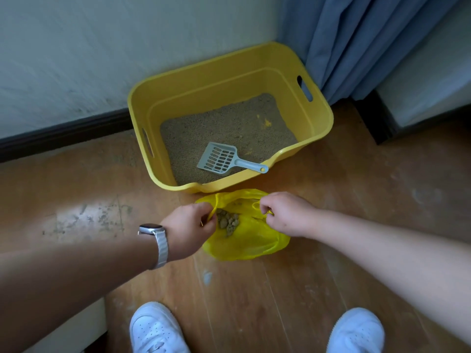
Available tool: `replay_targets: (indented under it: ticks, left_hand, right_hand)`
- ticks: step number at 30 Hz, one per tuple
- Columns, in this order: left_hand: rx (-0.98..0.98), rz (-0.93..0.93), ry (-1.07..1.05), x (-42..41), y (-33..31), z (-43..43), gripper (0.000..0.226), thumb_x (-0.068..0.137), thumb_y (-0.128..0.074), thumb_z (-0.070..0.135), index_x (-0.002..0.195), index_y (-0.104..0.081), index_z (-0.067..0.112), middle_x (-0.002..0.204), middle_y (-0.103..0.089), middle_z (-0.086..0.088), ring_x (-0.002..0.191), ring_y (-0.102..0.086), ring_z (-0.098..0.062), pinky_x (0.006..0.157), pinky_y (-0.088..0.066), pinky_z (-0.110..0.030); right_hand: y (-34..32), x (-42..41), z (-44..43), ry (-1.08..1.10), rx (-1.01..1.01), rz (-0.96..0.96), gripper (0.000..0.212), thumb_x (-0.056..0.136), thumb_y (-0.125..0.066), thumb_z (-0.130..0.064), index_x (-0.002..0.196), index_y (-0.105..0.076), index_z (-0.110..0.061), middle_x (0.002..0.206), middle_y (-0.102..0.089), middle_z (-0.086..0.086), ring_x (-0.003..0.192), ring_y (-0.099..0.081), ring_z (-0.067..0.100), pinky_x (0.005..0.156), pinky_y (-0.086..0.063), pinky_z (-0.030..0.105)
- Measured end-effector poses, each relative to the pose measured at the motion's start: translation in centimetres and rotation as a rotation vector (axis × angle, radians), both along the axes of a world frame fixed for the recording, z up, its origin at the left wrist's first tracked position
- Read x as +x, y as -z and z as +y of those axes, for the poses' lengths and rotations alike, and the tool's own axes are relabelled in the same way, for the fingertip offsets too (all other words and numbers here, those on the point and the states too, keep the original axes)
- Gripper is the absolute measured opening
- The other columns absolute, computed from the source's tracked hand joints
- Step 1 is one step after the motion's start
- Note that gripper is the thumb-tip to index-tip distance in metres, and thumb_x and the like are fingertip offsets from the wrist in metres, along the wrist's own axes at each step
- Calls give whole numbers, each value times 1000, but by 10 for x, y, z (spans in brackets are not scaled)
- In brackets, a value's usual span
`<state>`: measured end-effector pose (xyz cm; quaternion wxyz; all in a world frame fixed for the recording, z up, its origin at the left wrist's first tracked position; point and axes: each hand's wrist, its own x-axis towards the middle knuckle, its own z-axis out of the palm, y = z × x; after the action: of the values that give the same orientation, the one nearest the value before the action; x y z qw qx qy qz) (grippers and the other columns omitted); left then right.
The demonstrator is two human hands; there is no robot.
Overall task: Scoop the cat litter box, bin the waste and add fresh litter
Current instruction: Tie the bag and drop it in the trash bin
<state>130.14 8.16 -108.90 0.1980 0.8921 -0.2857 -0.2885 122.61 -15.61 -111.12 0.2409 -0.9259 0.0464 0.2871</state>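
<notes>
The floor (pixel 369 205) spreads across the lower frame, with open boards either side of the bag. The curtain (pixel 356 42) hangs at upper right, just beside the box's far corner. The box (pixel 323 115) sits upper centre by the wall, litter (pixel 224 123) covering its bottom. The bag (pixel 249 245) lies crumpled just below the box's near wall. The left hand (pixel 188 228) pinches the bag's left edge and the right hand (pixel 285 215) its right edge, fingertips partly hidden in folds; both forearms are cut off by the frame. The scoop (pixel 221 157) lies on the litter, its handle reaching the box's near rim. Clumps (pixel 228 221) sit inside the bag between the hands.
</notes>
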Motion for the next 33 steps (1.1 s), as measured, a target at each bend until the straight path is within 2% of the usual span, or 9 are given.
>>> replay_targets:
  ticks: [4,9,11,14,17,21,23,27,33]
  left_hand:
    - [-37,-22,90,6,-37,-13,23,92,-56,33,72,-46,30,66,-48,13,60,-45,-6,55,-35,-26]
    - [-140,-102,56,18,-84,-34,9,90,-61,27,82,-59,25,78,-56,9,71,-53,-13,64,-47,-31]
    - [-196,-163,19,15,-96,-38,7,88,-64,24,82,-62,23,78,-57,8,70,-53,-8,63,-46,-25]
    - [-298,-151,-186,0,-107,-44,12,85,-67,21,77,-60,26,80,-55,12,73,-53,-1,61,-36,-8]
    - [-408,-117,-279,-12,-111,-52,8,85,-66,27,78,-62,26,94,-58,14,85,-54,3,70,-38,-5]
    - [-534,116,-225,-6,-112,-63,13,86,-58,35,85,-64,23,105,-67,17,96,-60,-1,83,-46,-18]
    - [-586,318,-293,-3,-114,-66,16,88,-57,33,87,-63,18,96,-71,13,83,-62,-9,75,-50,-27]
    - [-644,380,-339,1,-120,-80,12,93,-61,20,85,-64,12,80,-67,-13,61,-47,-11,56,-40,-25]
    - [-648,522,-360,1,-120,-110,15,93,-61,15,82,-61,6,64,-63,-4,61,-52,-13,61,-41,-26]
  right_hand:
    - [-36,-2,-2,34,9,-59,16,85,-55,-15,100,-57,-20,91,-56,-2,82,-50,22,64,-36,29]
    - [-98,5,-3,159,104,-155,23,88,-59,-14,111,-58,-19,86,-62,-6,81,-58,21,71,-49,35]
    - [-118,7,-5,234,108,-180,19,88,-61,-15,106,-63,-20,85,-60,-9,83,-59,18,72,-49,30]
    - [-137,2,-6,370,81,-184,9,85,-64,-20,88,-68,-27,78,-62,-12,76,-59,12,58,-41,18]
    - [-142,0,0,497,152,-241,15,83,-66,-17,74,-64,-29,66,-62,-10,63,-56,7,55,-40,18]
    - [-146,6,9,442,219,-366,16,83,-66,-10,74,-64,-23,65,-54,-14,62,-50,-5,56,-34,8]
    - [-149,8,8,409,262,-427,16,82,-67,-7,74,-64,-20,75,-54,-12,70,-50,-5,62,-34,6]
    - [-153,7,-4,517,322,-459,18,83,-67,-6,75,-64,-21,80,-55,-7,75,-51,5,63,-37,11]
    - [-152,5,-21,656,428,-469,17,88,-64,-9,76,-61,-21,65,-59,-8,60,-51,6,59,-44,25]
